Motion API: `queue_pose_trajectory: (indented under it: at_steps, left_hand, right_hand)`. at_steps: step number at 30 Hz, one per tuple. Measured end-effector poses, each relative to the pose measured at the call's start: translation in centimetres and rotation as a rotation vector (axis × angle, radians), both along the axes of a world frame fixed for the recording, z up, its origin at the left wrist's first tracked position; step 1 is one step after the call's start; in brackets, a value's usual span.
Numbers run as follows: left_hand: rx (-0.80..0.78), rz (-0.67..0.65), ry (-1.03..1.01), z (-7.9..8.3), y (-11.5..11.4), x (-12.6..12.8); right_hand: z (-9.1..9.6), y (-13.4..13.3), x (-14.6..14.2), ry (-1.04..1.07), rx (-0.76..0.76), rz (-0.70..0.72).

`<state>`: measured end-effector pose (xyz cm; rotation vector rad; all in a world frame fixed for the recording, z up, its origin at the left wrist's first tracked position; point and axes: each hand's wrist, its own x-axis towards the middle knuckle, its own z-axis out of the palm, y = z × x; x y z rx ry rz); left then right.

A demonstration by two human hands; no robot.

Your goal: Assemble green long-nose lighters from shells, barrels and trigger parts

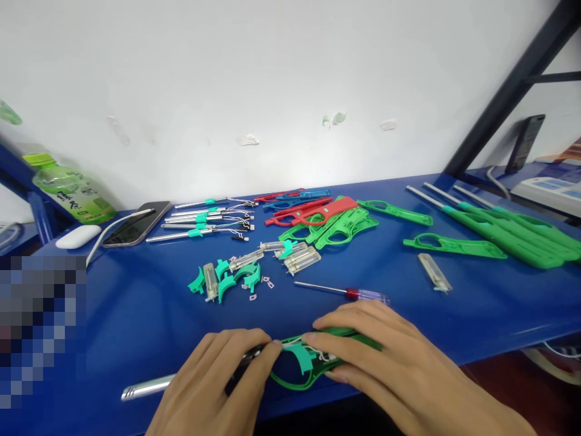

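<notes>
Both my hands rest on a green plastic lighter shell with a teal trigger, lying at the near edge of the blue table. My left hand has its fingers curled over the shell's front end, where a silver metal tube sticks out to the left. My right hand lies over the shell's rear, fingers pressed down on it. A red-handled screwdriver lies just beyond my right hand.
Mid-table lie teal triggers, clear fuel tanks and metal tubes with wires. Behind them are red, blue and green shells, with finished green lighters at the right. A phone, a white mouse and a bottle stand at the left.
</notes>
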<state>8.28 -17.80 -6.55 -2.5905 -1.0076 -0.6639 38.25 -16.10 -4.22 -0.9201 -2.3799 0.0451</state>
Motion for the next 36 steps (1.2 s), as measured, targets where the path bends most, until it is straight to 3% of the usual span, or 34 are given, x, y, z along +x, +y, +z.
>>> queue_pose_trajectory:
  at_steps: [5, 9, 14, 16, 21, 29, 36]
  left_hand:
    - [-0.014, 0.021, -0.078, 0.2, 0.3, -0.1]
    - [-0.018, 0.121, -0.078, 1.9, 1.7, -0.7]
    - [-0.074, 0.136, 0.019, 3.9, 5.1, -0.7]
    - [-0.087, 0.139, 0.057, 3.9, 6.1, -0.6]
    - [-0.084, 0.169, 0.108, 3.1, 7.0, -0.6]
    - [-0.059, 0.22, 0.096, 3.7, 6.3, 0.0]
    - [-0.015, 0.263, -0.123, 6.1, 5.7, -0.2]
  right_hand:
    - [-0.6, 0.0, 0.5, 0.054, 0.1, 0.006]
    - [0.3, 0.9, 1.2, 0.028, 0.11, -0.027]
    - [3.3, 5.8, 0.9, -0.241, 0.205, -0.032]
    - [4.3, 8.0, 0.4, -0.426, 0.28, 0.005]
    - [4.4, 10.8, -1.0, -0.569, 0.321, 0.07]
    - [3.2, 11.3, -1.4, -0.634, 0.367, 0.043]
    - [5.6, 9.4, 0.1, -0.544, 0.314, -0.008]
